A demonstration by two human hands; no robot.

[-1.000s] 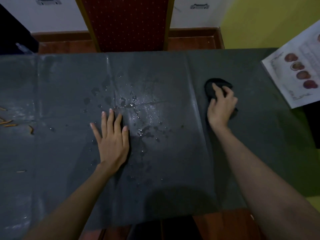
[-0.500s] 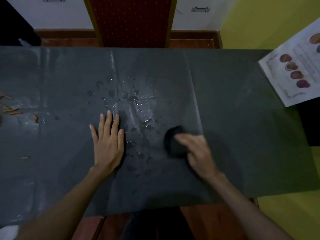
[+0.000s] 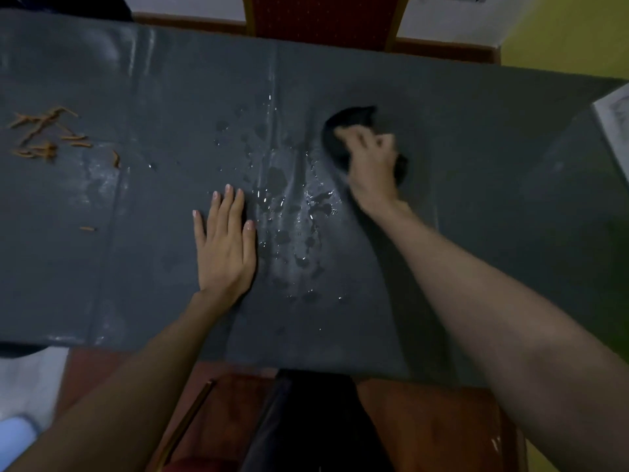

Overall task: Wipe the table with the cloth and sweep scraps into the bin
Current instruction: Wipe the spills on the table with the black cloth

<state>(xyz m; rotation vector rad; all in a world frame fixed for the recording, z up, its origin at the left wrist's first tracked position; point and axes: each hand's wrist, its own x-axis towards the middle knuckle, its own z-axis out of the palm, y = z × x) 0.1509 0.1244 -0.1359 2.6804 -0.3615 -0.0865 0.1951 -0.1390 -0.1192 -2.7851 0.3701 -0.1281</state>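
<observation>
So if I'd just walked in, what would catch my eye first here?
Probably the right hand pressing a dark cloth on the grey table, just right of a glistening patch of water drops at the centre. The left hand lies flat beside that wet patch. Far left, a scatter of orange scraps stands out against the dark surface.

My right hand (image 3: 371, 165) presses a bunched dark cloth (image 3: 343, 126) against the grey table (image 3: 476, 137), toward its far edge, beside a patch of water droplets (image 3: 289, 212) at the middle. My left hand (image 3: 226, 247) lies flat, fingers together, touching the wet patch's left side. Orange scraps (image 3: 44, 132) lie scattered near the table's far left corner. A red chair back (image 3: 320, 15) stands beyond the far edge.
</observation>
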